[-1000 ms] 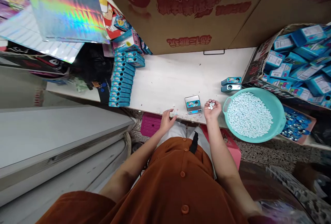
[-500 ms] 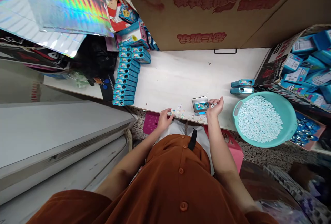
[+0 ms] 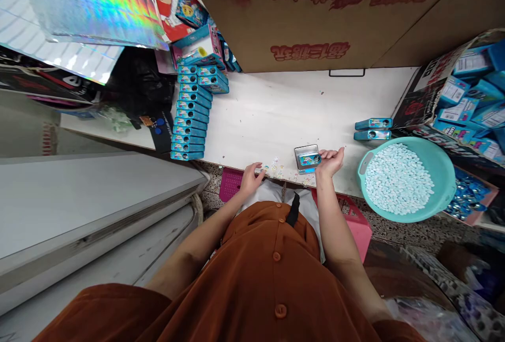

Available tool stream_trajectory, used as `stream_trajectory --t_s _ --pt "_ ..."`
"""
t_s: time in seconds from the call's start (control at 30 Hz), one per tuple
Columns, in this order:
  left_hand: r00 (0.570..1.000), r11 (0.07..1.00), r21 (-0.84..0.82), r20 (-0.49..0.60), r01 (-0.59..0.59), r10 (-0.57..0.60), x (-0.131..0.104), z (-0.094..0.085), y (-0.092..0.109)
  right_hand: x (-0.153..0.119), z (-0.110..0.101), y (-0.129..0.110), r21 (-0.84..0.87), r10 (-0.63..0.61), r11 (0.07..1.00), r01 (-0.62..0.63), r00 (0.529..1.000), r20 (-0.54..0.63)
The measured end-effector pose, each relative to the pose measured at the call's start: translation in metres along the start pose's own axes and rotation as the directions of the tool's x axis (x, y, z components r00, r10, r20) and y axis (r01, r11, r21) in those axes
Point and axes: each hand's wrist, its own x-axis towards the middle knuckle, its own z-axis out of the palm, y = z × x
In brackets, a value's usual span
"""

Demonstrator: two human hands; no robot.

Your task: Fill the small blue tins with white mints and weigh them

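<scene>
Close to the table's front edge, a small blue tin (image 3: 309,160) lies with its silvery lid tilted up behind it. My right hand (image 3: 331,162) is palm up against the tin's right side, fingers apart and no candies visible on the palm. To the left, my left hand (image 3: 251,178) rests at the table edge, fingers spread and holding nothing. Small round stickers (image 3: 278,168) are scattered between the left hand and the tin. A teal basin (image 3: 444,184) of pale candies (image 3: 398,179) is to the right.
Blue boxes (image 3: 188,132) form a long row at the table's left. Two more (image 3: 373,134) sit behind the basin. A large cardboard box (image 3: 307,21) spans the back. An open carton (image 3: 418,105) of blue packs stands right, near blue foil items (image 3: 469,194).
The small white candies that were on my right palm are no longer visible there. My left hand is nearly unchanged. The view has shifted slightly.
</scene>
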Motion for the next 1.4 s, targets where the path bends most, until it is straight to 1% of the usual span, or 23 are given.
stream_trajectory --t_s 0.13,0.23,0.3,0.43,0.5,0.57,0.63,0.7,0.8,0.9,1.0,1.13,1.2,1.23,1.27,1.3,1.33,1.37,1.4 --pt "1.000 1.000 0.004 -0.006 -0.014 0.014 0.001 0.001 -0.002 -0.002 -0.001 -0.001 0.020 -0.030 0.999 0.030 0.999 0.029" --pt "1.000 1.000 0.007 -0.007 -0.018 0.018 0.002 0.001 -0.002 -0.003 -0.001 0.000 0.075 -0.031 0.997 0.030 0.999 0.010" --pt "1.000 1.000 0.006 -0.006 -0.024 0.024 0.002 0.001 -0.001 -0.004 -0.001 0.001 0.083 -0.029 0.996 0.029 1.000 -0.006" --pt "0.999 0.999 0.006 -0.009 -0.031 0.031 0.004 0.001 0.000 -0.005 -0.002 -0.001 0.055 -0.043 0.998 0.045 0.998 -0.037" --pt "0.999 1.000 0.002 -0.012 -0.030 0.030 0.005 0.002 0.001 -0.004 -0.006 -0.005 0.012 -0.080 0.997 0.081 0.996 -0.043" --pt "0.999 1.000 -0.005 -0.009 -0.031 0.031 0.006 0.002 0.002 -0.002 -0.015 -0.011 -0.047 -0.130 0.991 0.127 0.990 -0.056" --pt "0.999 0.999 -0.014 -0.005 -0.034 0.034 0.006 0.003 0.003 0.001 -0.030 -0.019 -0.100 -0.161 0.984 0.150 0.981 -0.109" --pt "0.999 0.999 -0.025 -0.001 -0.033 0.033 0.007 0.004 0.004 0.006 -0.052 -0.028 -0.135 -0.173 0.980 0.148 0.965 -0.197" --pt "1.000 0.999 -0.042 -0.004 0.000 -0.001 0.007 0.007 0.006 0.013 -0.095 -0.038 -0.157 -0.199 0.975 0.155 0.927 -0.319" --pt "0.999 0.998 -0.047 0.003 0.037 -0.037 0.004 0.012 0.010 0.019 -0.141 -0.047 -0.167 -0.229 0.970 0.176 0.888 -0.398" --pt "0.999 0.999 -0.044 0.018 0.031 -0.031 -0.001 0.019 0.016 0.020 -0.179 -0.053 -0.193 -0.257 0.963 0.188 0.850 -0.459" --pt "0.999 0.999 -0.039 0.035 0.014 -0.013 -0.009 0.032 0.027 0.020 -0.214 -0.055 -0.254 -0.285 0.950 0.179 0.830 -0.480" --pt "0.999 0.999 -0.034 0.042 0.012 -0.010 -0.014 0.040 0.033 0.024 -0.227 -0.054 -0.337 -0.305 0.929 0.155 0.836 -0.457" --pt "0.999 0.999 -0.032 0.044 0.009 -0.008 -0.016 0.044 0.036 0.027 -0.232 -0.053 -0.410 -0.323 0.901 0.141 0.849 -0.418" --pt "0.999 1.000 -0.028 0.046 0.006 -0.005 -0.018 0.047 0.038 0.031 -0.237 -0.051 -0.504 -0.344 0.853 0.132 0.870 -0.353" --pt "0.999 1.000 -0.024 0.048 0.000 0.001 -0.020 0.051 0.041 0.035 -0.241 -0.049 -0.610 -0.358 0.780 0.136 0.897 -0.258" --pt "0.999 1.000 -0.017 0.050 -0.007 0.008 -0.022 0.054 0.044 0.040 -0.244 -0.047 -0.711 -0.356 0.686 0.158 0.924 -0.139" --pt "0.999 1.000 -0.009 0.051 -0.015 0.016 -0.024 0.056 0.047 0.044 -0.247 -0.045 -0.789 -0.335 0.580 0.201 0.942 -0.006" --pt "0.999 1.000 -0.001 0.050 -0.021 0.021 -0.025 0.059 0.049 0.049 -0.248 -0.042 -0.838 -0.301 0.481 0.258 0.946 0.119"
